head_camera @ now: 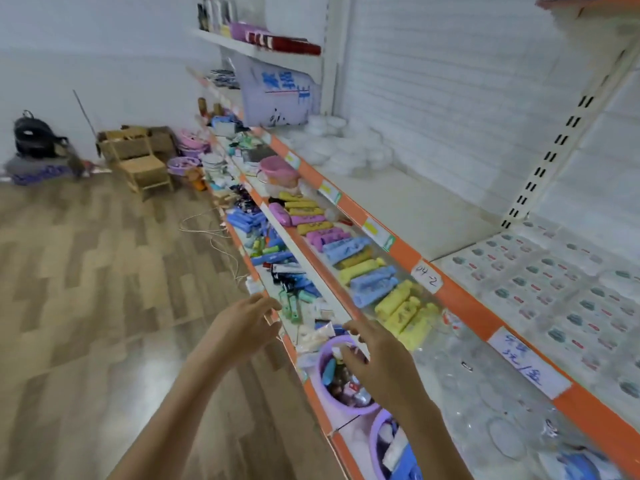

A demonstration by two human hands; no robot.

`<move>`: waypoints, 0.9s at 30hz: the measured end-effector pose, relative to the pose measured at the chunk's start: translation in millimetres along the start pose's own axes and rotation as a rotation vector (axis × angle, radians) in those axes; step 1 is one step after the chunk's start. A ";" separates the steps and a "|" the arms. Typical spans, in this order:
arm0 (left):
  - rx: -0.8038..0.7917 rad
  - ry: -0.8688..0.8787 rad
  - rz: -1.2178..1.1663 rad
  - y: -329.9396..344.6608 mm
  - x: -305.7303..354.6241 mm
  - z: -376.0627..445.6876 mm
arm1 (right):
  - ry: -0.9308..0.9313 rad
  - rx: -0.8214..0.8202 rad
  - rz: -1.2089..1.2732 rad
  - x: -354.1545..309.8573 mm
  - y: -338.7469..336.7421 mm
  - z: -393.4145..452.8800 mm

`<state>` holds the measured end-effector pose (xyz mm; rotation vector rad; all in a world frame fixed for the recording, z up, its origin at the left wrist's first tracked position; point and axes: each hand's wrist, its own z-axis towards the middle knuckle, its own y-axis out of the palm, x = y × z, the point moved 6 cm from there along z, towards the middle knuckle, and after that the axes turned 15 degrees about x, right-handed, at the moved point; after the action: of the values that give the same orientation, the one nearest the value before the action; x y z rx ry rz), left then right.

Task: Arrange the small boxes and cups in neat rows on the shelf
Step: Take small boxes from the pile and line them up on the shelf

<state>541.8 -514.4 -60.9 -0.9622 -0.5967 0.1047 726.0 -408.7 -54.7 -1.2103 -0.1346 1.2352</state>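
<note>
My left hand [244, 325] hovers in front of the lower shelf edge, fingers loosely spread and holding nothing. My right hand [375, 358] hangs over a purple basket [322, 379] full of small items, fingers relaxed and empty. On the top shelf [408, 209] small lidded boxes [554, 282] lie in rows at the right. White cups and bowls [349, 147] are piled further back on that shelf. The frame is blurred.
The middle shelf holds yellow, blue and pink pouches [367, 271] and clear glassware [485, 393]. A second purple basket [388, 448] sits near me. On the wooden floor at the back stand a wooden chair [142, 164], boxes and a black backpack [33, 135].
</note>
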 end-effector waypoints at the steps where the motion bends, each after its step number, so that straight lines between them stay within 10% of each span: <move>1: 0.019 -0.020 0.004 -5.4 -13.1 3.3 | -0.020 -0.016 0.011 -6.6 9.6 10.4; 15: 0.026 -0.015 0.010 -30.0 -187.4 160.5 | -0.098 -0.020 0.012 -76.4 145.3 227.9; 27: -0.036 0.222 -0.021 17.0 -217.0 374.1 | -0.056 0.144 -0.128 -16.2 132.6 418.1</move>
<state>168.5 -301.7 -8.9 -0.9868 -0.4049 -0.0315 361.0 -180.8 32.1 -1.0275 -0.1596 1.1477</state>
